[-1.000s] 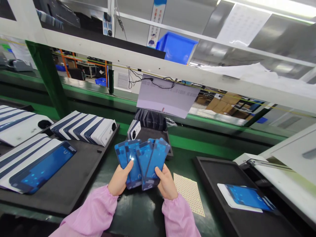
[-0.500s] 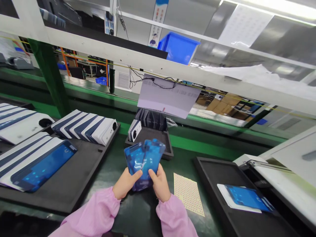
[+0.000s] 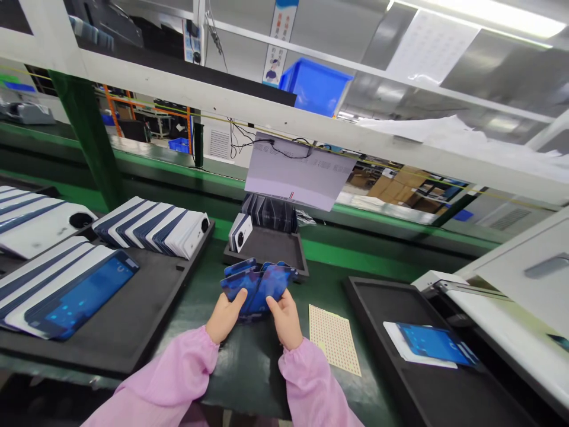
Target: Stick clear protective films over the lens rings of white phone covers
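Both hands hold a fanned bunch of thin, glossy blue phone-screen panels [image 3: 255, 290] above the green bench. My left hand [image 3: 225, 314] is closed on the left part of the fan, thumb on top. My right hand [image 3: 287, 319] grips the right part, its thumb lying on the front face. The fingers behind the panels are hidden. Just beyond them sits a small black tray [image 3: 278, 246] with white phone-shaped pieces [image 3: 240, 232] at its left and a row of dark panels [image 3: 269, 213] at its back.
On the left, a large black tray [image 3: 153, 302] bears rows of white phone-shaped pieces [image 3: 151, 225] and a blue panel [image 3: 84, 296]. A dotted yellow sticker sheet [image 3: 334, 339] lies right of my hands. Farther right, another black tray [image 3: 377, 302] holds a blue-and-white panel [image 3: 433, 344].
The held panels have tipped back and dropped slightly, so their faces look shorter and darker. Both hands keep hold of them. The whole view has shifted a little.
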